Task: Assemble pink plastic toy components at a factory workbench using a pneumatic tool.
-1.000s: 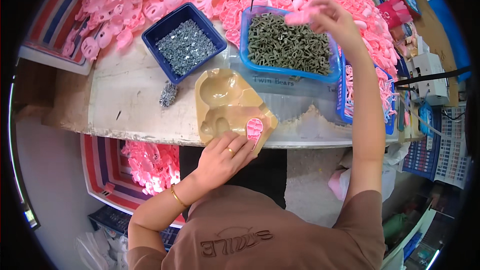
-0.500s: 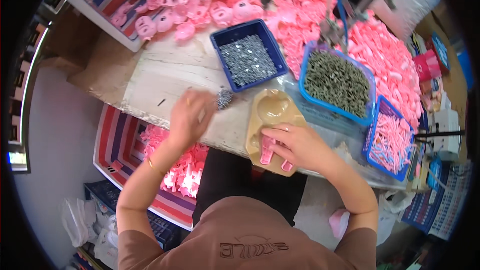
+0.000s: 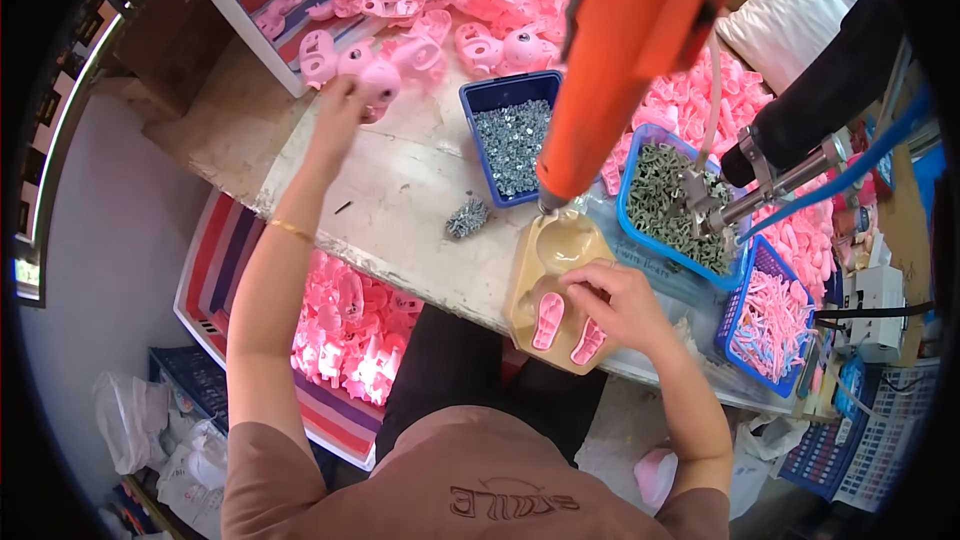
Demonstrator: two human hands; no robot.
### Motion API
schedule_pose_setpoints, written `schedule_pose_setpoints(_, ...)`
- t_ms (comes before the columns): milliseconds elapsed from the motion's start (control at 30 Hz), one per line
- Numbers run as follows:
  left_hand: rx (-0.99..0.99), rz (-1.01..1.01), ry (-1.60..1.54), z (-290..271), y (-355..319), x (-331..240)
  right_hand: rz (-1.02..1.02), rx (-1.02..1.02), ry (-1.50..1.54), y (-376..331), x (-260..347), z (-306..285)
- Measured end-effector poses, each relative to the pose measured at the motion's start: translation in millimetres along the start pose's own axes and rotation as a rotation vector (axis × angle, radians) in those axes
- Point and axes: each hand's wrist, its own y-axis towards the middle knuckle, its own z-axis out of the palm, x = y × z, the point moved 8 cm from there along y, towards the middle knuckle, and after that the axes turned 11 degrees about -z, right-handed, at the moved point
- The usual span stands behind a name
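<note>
At the far left of the table my left hand (image 3: 342, 112) has its fingers closed on a pink toy shell (image 3: 372, 80) with round eye marks, beside other pink shells. My right hand (image 3: 622, 302) is over the right side of a tan moulded holder (image 3: 524, 285), with thumb and forefinger pinched; whatever may be between them is hidden. In the holder's lower hollow lie two slim pink pieces (image 3: 548, 321). An orange power screwdriver (image 3: 610, 90) hangs over the holder, its tip close to the upper round hollow.
A small heap of screws (image 3: 467, 218) lies left of the holder. Behind stand a dark blue bin of small metal parts (image 3: 512, 145) and a blue tub of greenish-grey parts (image 3: 665, 190). A blue basket (image 3: 735, 315) holds pink sticks. Black and metal arms (image 3: 800, 185) reach in from the right.
My left hand has moved from beside the screw heap to the far-left shells and taken hold of one. My right hand has lifted off the slim pink pieces. The screwdriver appears lower and larger.
</note>
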Motion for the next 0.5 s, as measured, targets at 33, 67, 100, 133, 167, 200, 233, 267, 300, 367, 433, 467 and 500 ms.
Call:
schedule_pose_setpoints(33,-0.009,-0.002,0.004,-18,-11,3,0.01,0.006,-0.011,0,0,0)
schedule_pose_setpoints(67,0.07,-0.037,-0.279,-33,-21,9,0.022,0.009,-0.025,1,0,0)
schedule_pose_setpoints(100,0.151,-0.071,-0.56,-46,-33,15,0.017,0.01,-0.023,2,1,0)
schedule_pose_setpoints(133,0.143,-0.068,-0.557,-61,-46,19,0.034,0.018,-0.011,2,0,0)
schedule_pose_setpoints(167,0.241,-0.069,-0.665,-65,-59,20,0.058,0.02,-0.002,1,-1,1)
schedule_pose_setpoints(200,0.343,-0.072,-0.771,-65,-72,23,0.06,0.016,0.0,0,2,1)
schedule_pose_setpoints(233,0.347,-0.077,-0.767,-53,-93,10,0.072,-0.017,0.018,-1,5,0)
schedule_pose_setpoints(267,0.198,-0.169,-0.733,-38,-115,-6,0.093,-0.056,0.034,-4,9,-2)
schedule_pose_setpoints(300,0.05,-0.261,-0.693,-33,-132,-9,0.082,-0.112,0.057,-3,21,-5)
schedule_pose_setpoints(367,0.383,-0.119,-0.632,-23,-150,-5,-0.071,-0.261,0.09,12,53,-9)
schedule_pose_setpoints(433,0.464,-0.135,-0.625,11,-171,-15,-0.166,-0.367,0.079,21,73,-14)
schedule_pose_setpoints(467,0.486,-0.155,-0.628,28,-173,-13,-0.219,-0.339,0.077,26,83,-13)
schedule_pose_setpoints(500,0.573,-0.112,-0.6,46,-176,-16,-0.273,-0.31,0.075,24,93,-14)
